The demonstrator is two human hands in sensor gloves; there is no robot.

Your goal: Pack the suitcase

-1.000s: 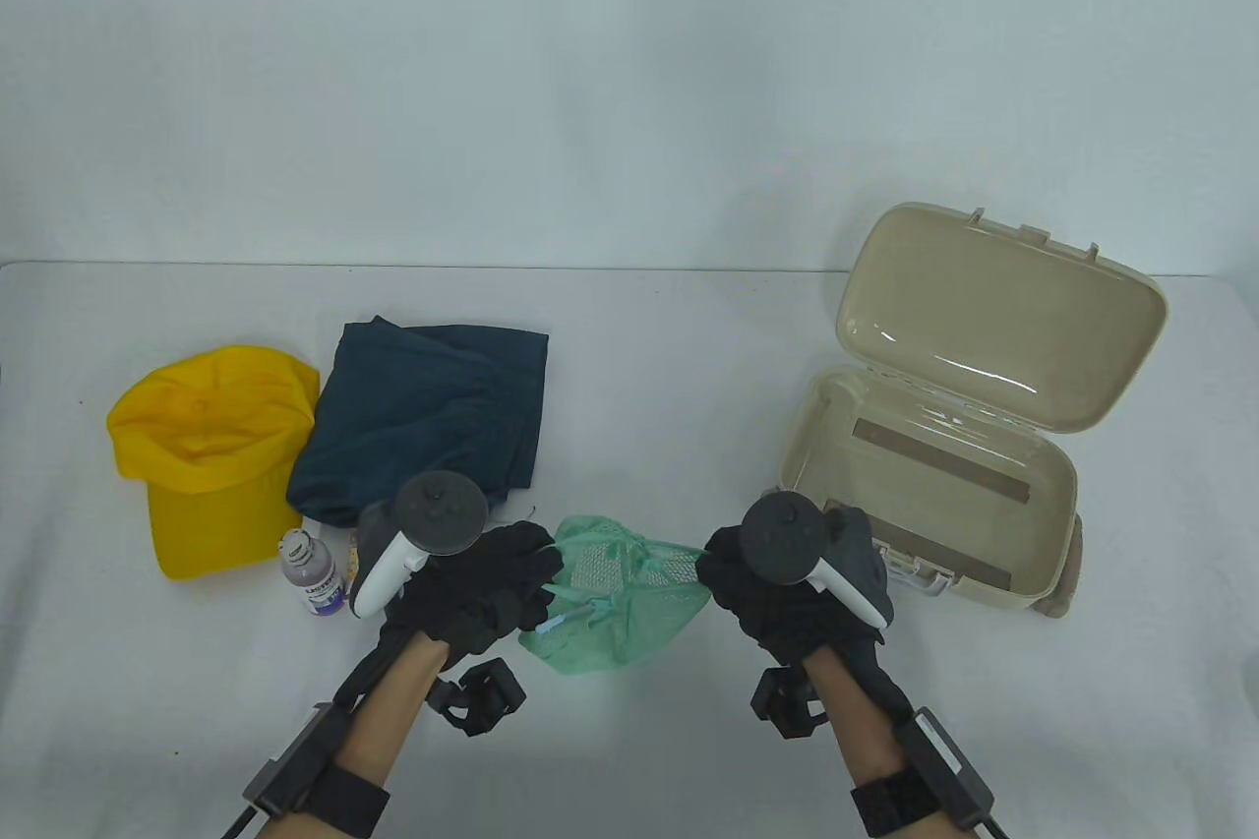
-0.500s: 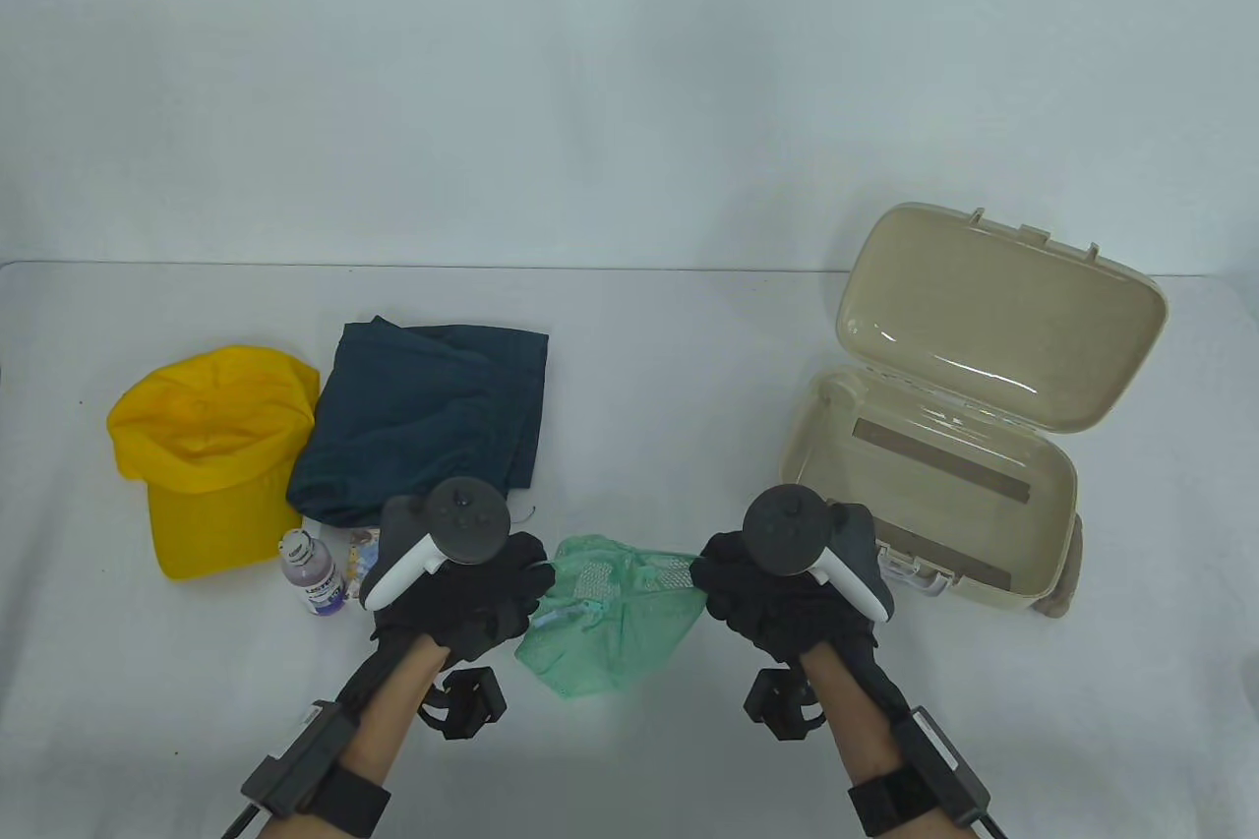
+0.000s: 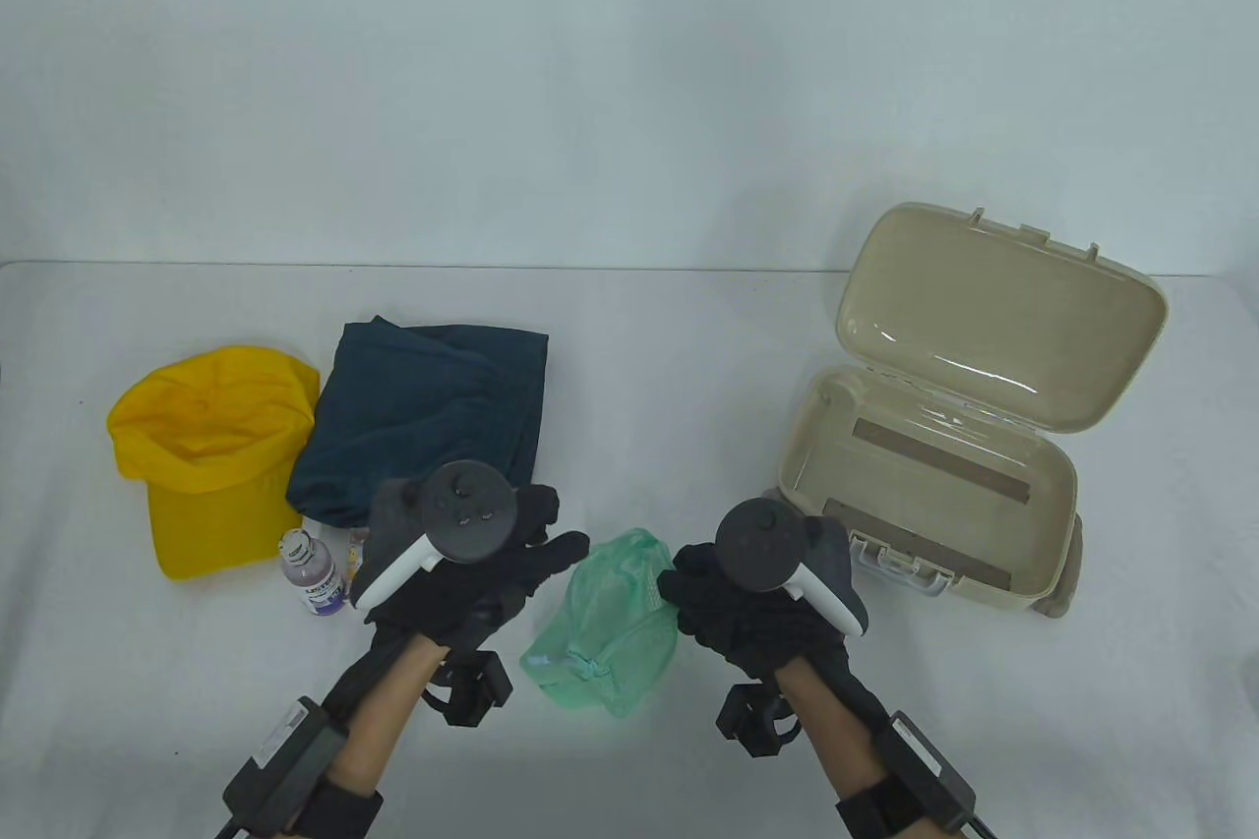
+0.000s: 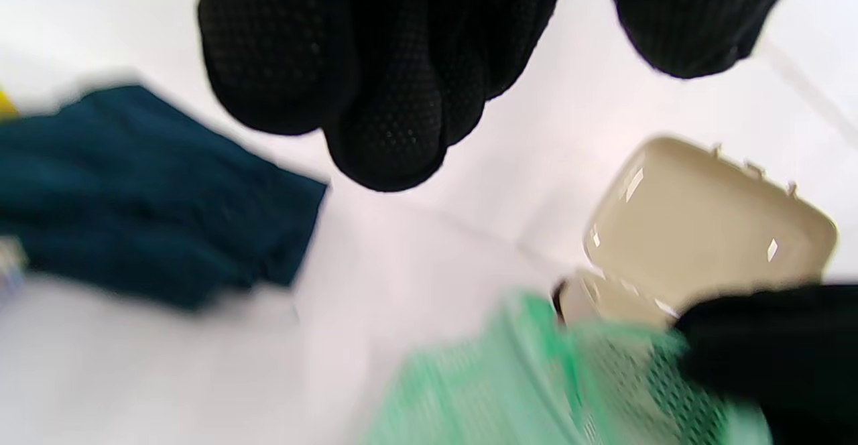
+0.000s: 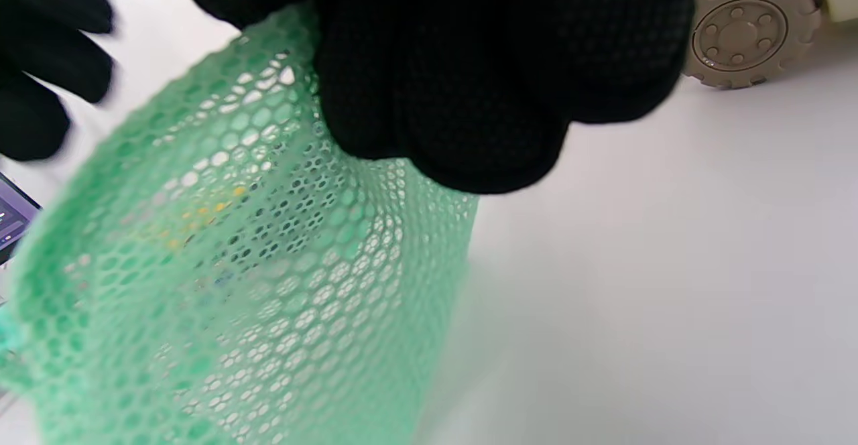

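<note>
Suitcase (image 3: 944,446): seen at the right of the table view, lid raised, interior bare; nothing is judged packed yet.
Mesh pouch (image 3: 610,623): found at lower centre of the table view, lifted at its upper right edge, its lower end apparently on the table (image 3: 689,337); its zip appears closed.
Right hand (image 3: 757,603): fingers are curled tight on the pouch's edge, as confirmed in the right wrist view.
Left hand (image 3: 472,573): fingers are spread wide and off the pouch, nothing is held.
Left to pack: yellow cap (image 3: 211,455) at centre left, folded dark blue garment (image 3: 423,416) beside it, small purple bottle (image 3: 313,575) below them, a small printed item partly hidden behind the left hand.
Writing: a label is seen on the bottle, but its lettering is too small to be read.
Stage: judged early, the pouch being the first item readied for the suitcase.
</note>
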